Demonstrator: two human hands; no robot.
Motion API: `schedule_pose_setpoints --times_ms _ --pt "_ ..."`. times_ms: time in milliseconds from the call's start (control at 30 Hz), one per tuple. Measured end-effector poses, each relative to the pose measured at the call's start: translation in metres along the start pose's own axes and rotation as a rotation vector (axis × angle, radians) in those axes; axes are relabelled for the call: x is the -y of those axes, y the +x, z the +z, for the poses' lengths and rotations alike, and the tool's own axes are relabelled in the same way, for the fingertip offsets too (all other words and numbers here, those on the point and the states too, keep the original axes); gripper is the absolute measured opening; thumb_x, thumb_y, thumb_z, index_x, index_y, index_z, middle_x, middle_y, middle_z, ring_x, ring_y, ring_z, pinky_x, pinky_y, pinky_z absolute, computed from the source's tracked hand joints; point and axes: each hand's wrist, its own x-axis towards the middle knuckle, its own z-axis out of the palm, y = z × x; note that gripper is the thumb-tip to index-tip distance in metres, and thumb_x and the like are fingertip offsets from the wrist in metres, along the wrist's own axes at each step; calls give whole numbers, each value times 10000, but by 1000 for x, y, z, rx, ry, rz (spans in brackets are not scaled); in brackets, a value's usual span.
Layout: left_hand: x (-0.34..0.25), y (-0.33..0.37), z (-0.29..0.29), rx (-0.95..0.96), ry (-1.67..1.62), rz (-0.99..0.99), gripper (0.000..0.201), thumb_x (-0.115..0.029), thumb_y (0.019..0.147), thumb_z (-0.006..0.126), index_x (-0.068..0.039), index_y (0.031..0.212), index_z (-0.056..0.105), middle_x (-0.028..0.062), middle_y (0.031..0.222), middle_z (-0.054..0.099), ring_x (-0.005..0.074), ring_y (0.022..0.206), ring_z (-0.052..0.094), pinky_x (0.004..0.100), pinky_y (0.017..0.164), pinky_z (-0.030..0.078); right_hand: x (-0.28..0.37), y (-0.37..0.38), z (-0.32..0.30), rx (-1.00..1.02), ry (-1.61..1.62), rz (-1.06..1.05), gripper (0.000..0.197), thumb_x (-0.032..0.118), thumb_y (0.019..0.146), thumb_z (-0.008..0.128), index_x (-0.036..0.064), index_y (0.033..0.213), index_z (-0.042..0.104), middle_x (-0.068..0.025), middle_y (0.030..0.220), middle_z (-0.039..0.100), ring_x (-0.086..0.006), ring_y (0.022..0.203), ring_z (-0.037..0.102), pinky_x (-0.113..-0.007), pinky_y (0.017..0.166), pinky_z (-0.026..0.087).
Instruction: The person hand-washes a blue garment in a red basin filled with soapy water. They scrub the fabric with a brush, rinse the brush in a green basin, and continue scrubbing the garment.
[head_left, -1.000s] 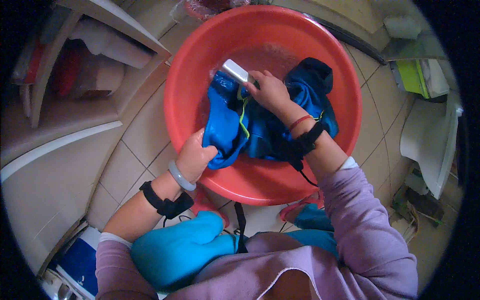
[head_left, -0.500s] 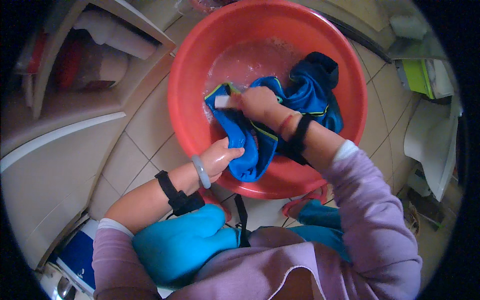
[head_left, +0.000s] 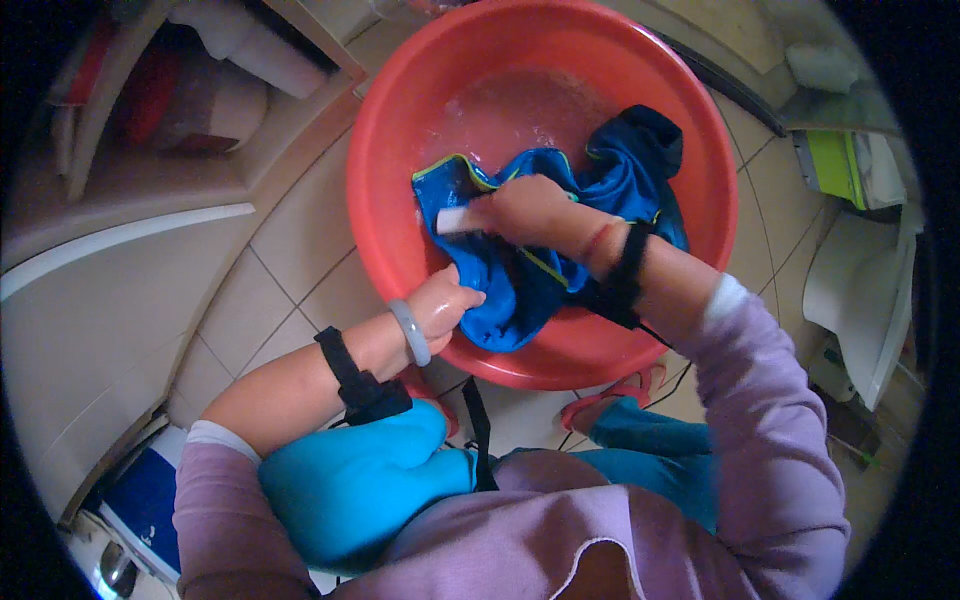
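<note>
Down inside the big red basin (head_left: 383,195), I'm seeing the blue garment (head_left: 500,305) lying bunched across the near and right portion, yellow-green piping (head_left: 545,268) running along its edges, the darker end resting toward the right wall. Bubbly water (head_left: 500,110) is covering the basin bottom beyond it.

Left hand (head_left: 440,305): gripping. It is pinching the cloth at the near-left edge of the bundle, thumb lying on top; the other fingers are mostly hiding from me.

Right hand (head_left: 530,210): fingers curling closed around a white block (head_left: 456,220), whose pale end is sticking out leftward over the cloth. Hand and block are blurring slightly; I can't tell the exact kind of tool, or whether its underside is touching the fabric.

On the left wrist I'm noting a pale bangle (head_left: 411,333), with a black strap (head_left: 340,360) sitting farther up the forearm. Right wrist is wearing a red cord (head_left: 600,243) just beside a black band (head_left: 630,262).

Basin is standing on beige floor tiles (head_left: 295,260), with red sandals (head_left: 652,380) showing at its near rim. Turquoise trousers (head_left: 350,480) and a purple top (head_left: 530,515) are filling the lower view. A pale cabinet (head_left: 100,330) is lining the left side.
</note>
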Motion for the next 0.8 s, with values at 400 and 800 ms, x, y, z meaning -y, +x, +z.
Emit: schedule_pose_setpoints --times_ms 400,800 --pt "-22 -4 3 -21 14 168 492 76 744 467 -31 1224 474 92 1065 600 214 994 582 348 898 465 -44 22 16 -340 233 300 381 113 740 614 145 1119 605 -182 1012 643 -361 956 618 -458 804 506" --pt "-30 24 -22 -163 -192 85 328 -184 939 479 -19 1221 497 120 1136 608 266 1019 598 415 925 475 -97 30 23 -474 603 632 341 250 814 623 79 1109 605 -221 1067 627 -391 1002 593 -423 855 469"
